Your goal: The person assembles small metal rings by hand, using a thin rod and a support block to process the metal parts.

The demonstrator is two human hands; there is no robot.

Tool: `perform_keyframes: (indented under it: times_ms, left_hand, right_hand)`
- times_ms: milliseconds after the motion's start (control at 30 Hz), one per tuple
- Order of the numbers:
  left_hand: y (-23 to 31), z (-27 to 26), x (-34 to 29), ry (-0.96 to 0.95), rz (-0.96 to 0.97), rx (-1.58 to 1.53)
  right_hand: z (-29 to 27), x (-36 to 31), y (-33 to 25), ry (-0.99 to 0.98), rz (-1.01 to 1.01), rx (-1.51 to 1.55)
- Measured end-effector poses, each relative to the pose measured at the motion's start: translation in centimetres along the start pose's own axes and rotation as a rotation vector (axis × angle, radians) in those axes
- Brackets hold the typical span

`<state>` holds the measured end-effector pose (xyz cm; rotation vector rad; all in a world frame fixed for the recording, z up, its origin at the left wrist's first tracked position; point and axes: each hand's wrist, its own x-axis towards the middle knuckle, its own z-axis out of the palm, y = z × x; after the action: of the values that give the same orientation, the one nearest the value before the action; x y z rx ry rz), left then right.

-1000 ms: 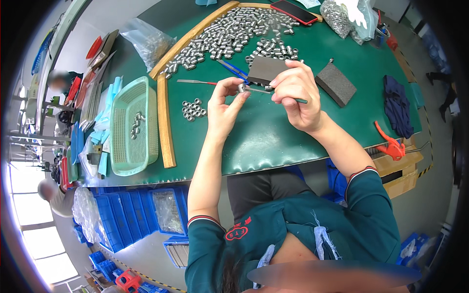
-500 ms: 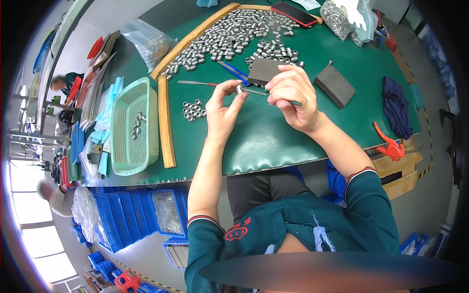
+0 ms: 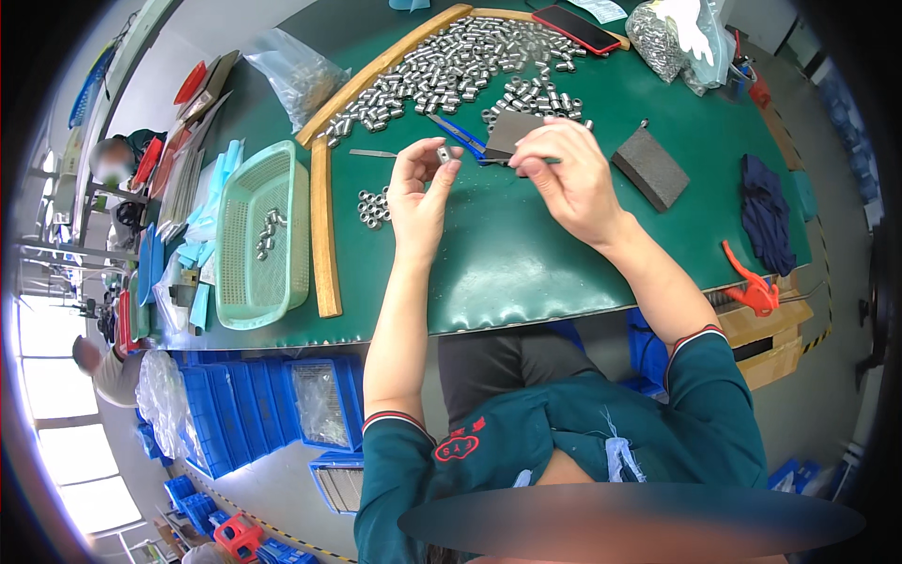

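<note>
My left hand (image 3: 420,202) is closed, pinching a small shiny metal sleeve (image 3: 444,154) between thumb and fingers above the green table (image 3: 526,258). To its right, my right hand (image 3: 584,193) is raised with thumb and fingertips drawn together. What they hold, if anything, is hidden. Just beyond the right fingertips lies a dark grey block (image 3: 508,131). A blue tool with a metal blade (image 3: 458,132) lies between the hands, farther back. By my left wrist sits a small group of metal sleeves (image 3: 373,209), and a flat thin blade-like tool (image 3: 372,152) lies behind the left hand.
Wooden strips (image 3: 324,235) border a big heap of metal sleeves (image 3: 432,75). A pale green basket (image 3: 301,226) with several sleeves stands left. On the right are another grey block (image 3: 651,167), dark cloth (image 3: 766,214) and an orange-handled tool (image 3: 752,287). A phone (image 3: 575,28) lies at the back.
The hands have moved apart. My left hand has tilted the sleeve upward, and the thin green-handled tool that was in my right hand no longer shows.
</note>
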<state>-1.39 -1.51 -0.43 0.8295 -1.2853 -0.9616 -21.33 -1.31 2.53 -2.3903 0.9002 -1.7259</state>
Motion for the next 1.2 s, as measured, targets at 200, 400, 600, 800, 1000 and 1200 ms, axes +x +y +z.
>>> perform_keyframes:
  times_ms: [200, 400, 600, 800, 1000, 1200]
  left_hand:
    - [0.2, -0.2, 0.1, 0.003, -0.008, -0.065]
    - [0.1, -0.2, -0.1, 0.011, 0.038, 0.051]
    - [-0.1, 0.2, -0.2, 0.033, 0.021, 0.207]
    - [0.5, 0.3, -0.1, 0.029, 0.199, 0.586]
    - [0.5, 0.3, -0.1, 0.056, 0.248, 0.653]
    - [0.5, -0.1, -0.1, 0.035, 0.213, 0.706]
  right_hand:
    - [1.0, -0.5, -0.6, -0.204, 0.003, -0.008]
    - [0.5, -0.4, -0.6, -0.133, -0.011, -0.003]
    - [-0.3, 0.2, -0.1, 0.039, 0.014, 0.022]
    - [-0.7, 0.3, 0.1, 0.078, 0.002, 0.031]
    - [-0.4, 0.3, -0.1, 0.001, 0.010, -0.023]
    - [0.4, -0.5, -0.1, -0.524, 0.015, -0.113]
